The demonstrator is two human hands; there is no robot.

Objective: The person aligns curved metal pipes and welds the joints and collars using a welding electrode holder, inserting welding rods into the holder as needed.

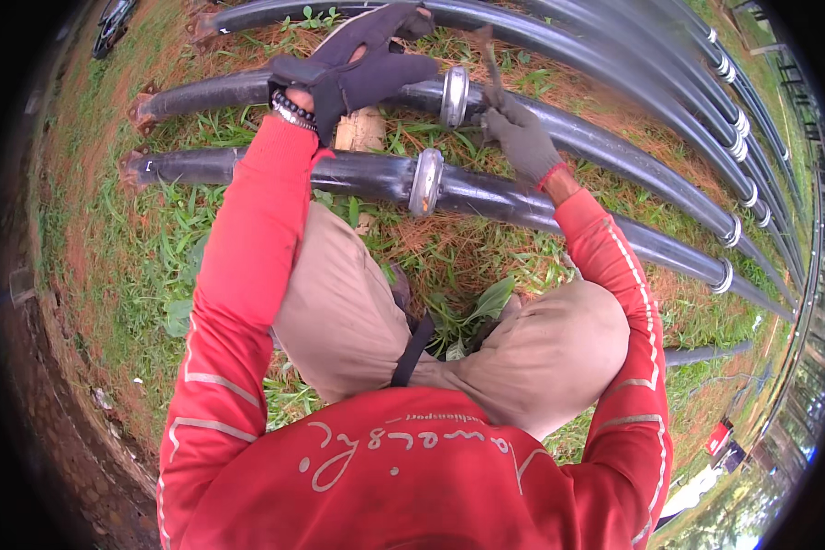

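The grey-gloved right hand (522, 137) holds a slender brown tool (492, 69), grip narrow, beside the silver metal ring coupling (455, 96) on a black pipe (211, 93). The dark-gloved left hand (362, 62), grip wide, overlies the pipe, perhaps steadying it; a pale wooden block (361, 130) apparently props it above grass (170, 234).

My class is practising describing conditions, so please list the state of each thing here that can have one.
Left hand: gloved, open
Right hand: gloved, closed around the tool
Tool: held, pointing away from the person
Nearest pipe: lying down
Nearest ring: fitted around that pipe
Wood piece: partly covered
Bracelets: worn, left wrist
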